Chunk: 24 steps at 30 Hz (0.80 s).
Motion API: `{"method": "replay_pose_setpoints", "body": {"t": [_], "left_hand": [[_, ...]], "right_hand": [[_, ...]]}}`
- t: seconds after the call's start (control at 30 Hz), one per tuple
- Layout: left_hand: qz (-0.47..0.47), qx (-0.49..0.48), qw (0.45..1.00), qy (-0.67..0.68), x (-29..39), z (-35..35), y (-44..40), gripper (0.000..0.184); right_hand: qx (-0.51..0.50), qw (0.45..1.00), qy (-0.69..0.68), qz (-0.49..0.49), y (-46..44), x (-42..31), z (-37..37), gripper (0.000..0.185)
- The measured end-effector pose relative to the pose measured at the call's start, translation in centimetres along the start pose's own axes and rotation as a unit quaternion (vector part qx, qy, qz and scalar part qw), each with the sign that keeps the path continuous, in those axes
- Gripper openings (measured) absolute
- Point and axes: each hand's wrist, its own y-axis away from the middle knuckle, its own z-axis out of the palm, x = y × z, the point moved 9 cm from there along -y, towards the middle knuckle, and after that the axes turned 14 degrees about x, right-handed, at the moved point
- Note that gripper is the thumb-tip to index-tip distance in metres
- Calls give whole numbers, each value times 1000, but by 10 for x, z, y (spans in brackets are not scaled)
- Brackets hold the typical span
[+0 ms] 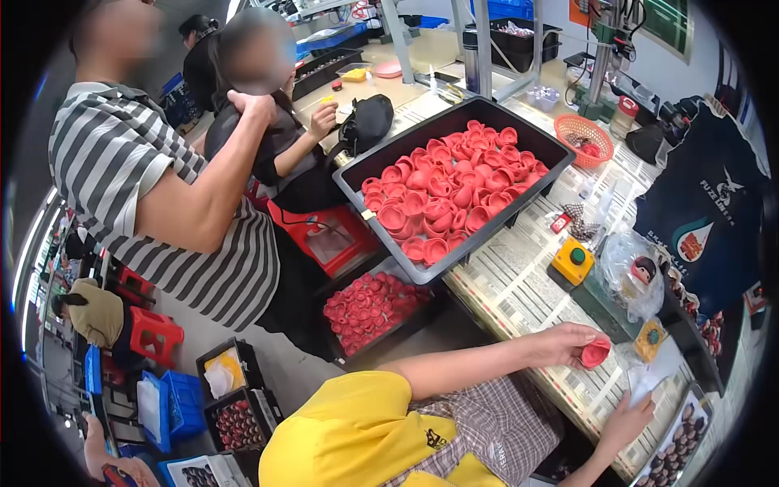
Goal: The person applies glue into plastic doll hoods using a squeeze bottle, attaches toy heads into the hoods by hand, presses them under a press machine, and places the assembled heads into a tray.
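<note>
My left hand [565, 344] reaches over the bench, its fingers closed around a red hollow cup-shaped piece [596, 353]. My right hand [629, 422] is lower on the bench edge, with thumb and finger apart beside a thin white piece [649, 373]; whether they touch it I cannot tell. A yellow block [648, 339] stands just above the white piece. Beyond my left hand is a large black tray [519, 213] piled with similar red cups [442, 183].
A yellow button box [571, 261], a clear plastic bag [629, 280] and an orange basket [583, 130] stand on the bench. A tray of dark round pieces [680, 442] lies near my right hand. A co-worker in stripes [162, 187] stands beside a seated person [268, 122]. A floor crate [373, 312] holds red pieces.
</note>
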Motion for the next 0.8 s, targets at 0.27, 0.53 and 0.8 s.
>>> {"method": "replay_pose_setpoints", "body": {"t": [0.27, 0.53, 0.8], "left_hand": [[9, 3, 1000, 4, 2, 3, 1, 36], [12, 6, 1000, 9, -1, 0, -3, 35], [14, 40, 999, 21, -3, -13, -5, 43]], "right_hand": [[45, 998, -34, 13, -12, 13, -51, 44], [115, 988, -99, -31, -11, -1, -82, 35], [175, 980, -59, 71, -14, 37, -116, 28]]}}
